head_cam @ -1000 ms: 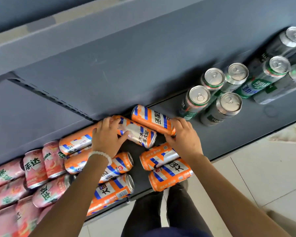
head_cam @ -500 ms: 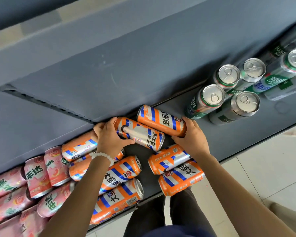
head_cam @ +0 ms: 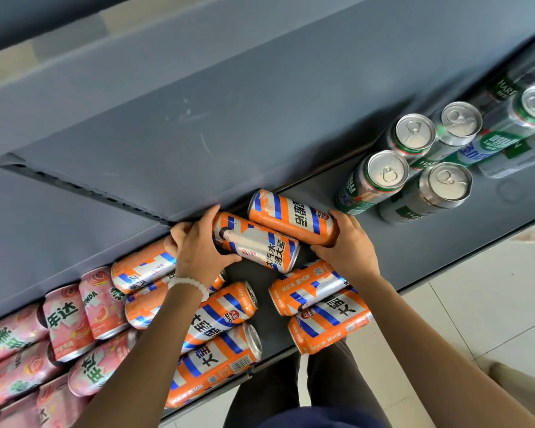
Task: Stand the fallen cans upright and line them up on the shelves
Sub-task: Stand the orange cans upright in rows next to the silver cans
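The left hand (head_cam: 200,253) grips one fallen orange can (head_cam: 255,242); the right hand (head_cam: 348,248) grips another (head_cam: 291,217) just behind, both lying on the shelf (head_cam: 414,257).

Seen from above: a person's two bare forearms, no sleeves reaching the wrists. The left hand (head_cam: 202,251) has a bracelet of small round white beads (head_cam: 188,285) circling the wrist just behind it, the only ornament visible. The right hand (head_cam: 349,250) and its wrist carry no band or watch, and no rings show on the fingers (head_cam: 211,212). Below the bracelet, at the frame's bottom edge, dark grey trousers (head_cam: 278,387) and a strip of navy-blue top (head_cam: 318,419) are visible.
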